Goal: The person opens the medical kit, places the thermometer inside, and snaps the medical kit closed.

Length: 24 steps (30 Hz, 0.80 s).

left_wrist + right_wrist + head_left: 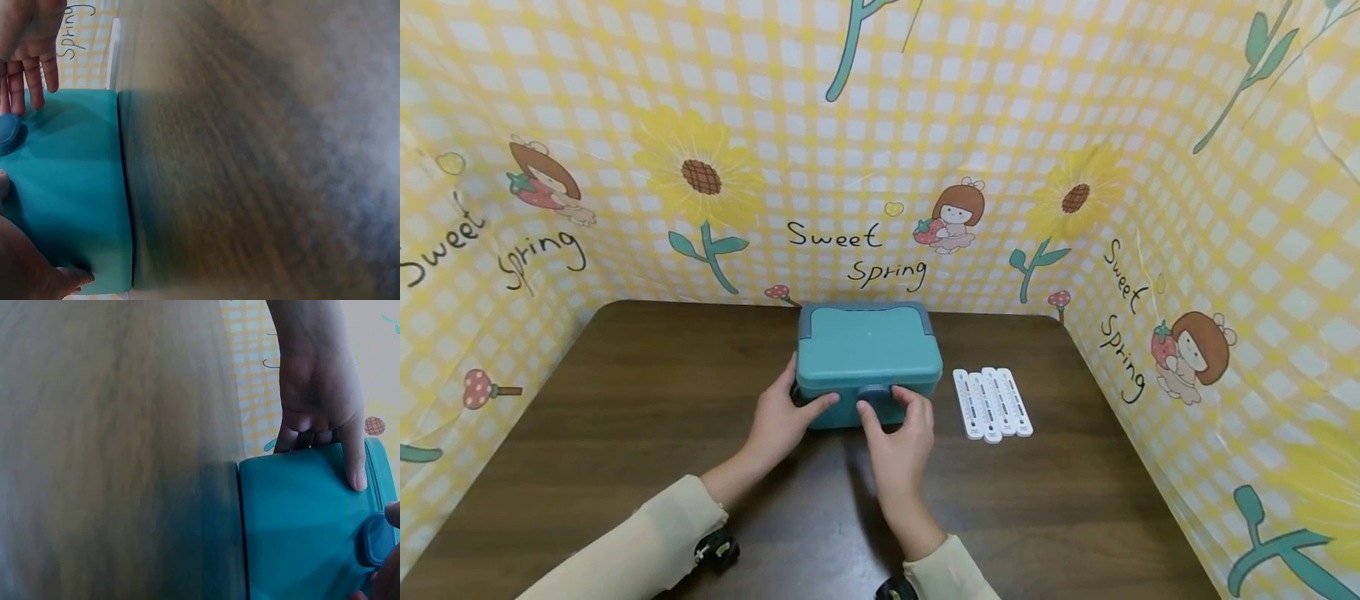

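Observation:
A teal lidded box (868,343) with a grey-blue rim along the back of its lid stands closed at the table's far middle. My left hand (781,421) holds its left front corner, the thumb on the front face and the other fingers along the side. At the front, my right hand (901,442) pinches the dark blue latch (874,391) between thumb and fingers. The right wrist view shows the left thumb (357,475) lying on the teal front. Part of the latch is hidden by the right fingers in the head view.
Several slim white plastic test cassettes (991,404) lie side by side just right of the box. The brown wooden table (662,400) is walled on the back and sides by a yellow checked cloth (820,150) with printed flowers.

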### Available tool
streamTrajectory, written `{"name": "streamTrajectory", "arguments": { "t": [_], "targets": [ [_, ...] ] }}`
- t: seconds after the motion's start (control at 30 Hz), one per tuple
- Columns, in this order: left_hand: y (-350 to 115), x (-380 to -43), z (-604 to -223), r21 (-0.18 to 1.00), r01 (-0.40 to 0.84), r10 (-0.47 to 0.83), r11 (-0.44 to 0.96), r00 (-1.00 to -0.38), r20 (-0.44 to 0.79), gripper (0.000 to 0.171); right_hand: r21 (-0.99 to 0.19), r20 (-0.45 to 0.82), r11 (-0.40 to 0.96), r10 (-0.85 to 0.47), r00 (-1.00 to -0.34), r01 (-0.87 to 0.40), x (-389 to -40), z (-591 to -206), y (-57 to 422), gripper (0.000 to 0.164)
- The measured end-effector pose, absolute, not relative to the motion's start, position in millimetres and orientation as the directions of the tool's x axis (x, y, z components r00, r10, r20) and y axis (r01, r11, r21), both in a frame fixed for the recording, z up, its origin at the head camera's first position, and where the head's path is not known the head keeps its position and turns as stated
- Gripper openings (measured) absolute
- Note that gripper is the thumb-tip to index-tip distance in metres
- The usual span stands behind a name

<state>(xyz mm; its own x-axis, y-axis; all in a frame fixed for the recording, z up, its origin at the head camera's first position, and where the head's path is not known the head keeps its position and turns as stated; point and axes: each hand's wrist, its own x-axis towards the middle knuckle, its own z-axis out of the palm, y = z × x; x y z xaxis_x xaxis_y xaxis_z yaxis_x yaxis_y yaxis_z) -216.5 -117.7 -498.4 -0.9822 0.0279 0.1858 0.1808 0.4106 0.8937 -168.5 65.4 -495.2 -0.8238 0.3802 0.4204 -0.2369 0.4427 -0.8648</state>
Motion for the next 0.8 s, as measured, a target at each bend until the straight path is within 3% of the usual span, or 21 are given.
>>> {"name": "streamTrajectory", "arguments": {
  "t": [0.6,0.8],
  "targets": [
    [-116,-215,-496,0.885,0.204,0.013,0.419,-0.976,0.219,0.105,-0.876,0.349,0.477,0.513,-0.784,-0.077,-180,-492,46,0.055],
    [-117,-215,-495,0.879,0.204,0.002,0.431,-0.974,0.226,0.102,-0.885,0.363,0.454,0.544,-0.757,-0.098,-185,-496,42,0.054]
  ]
}}
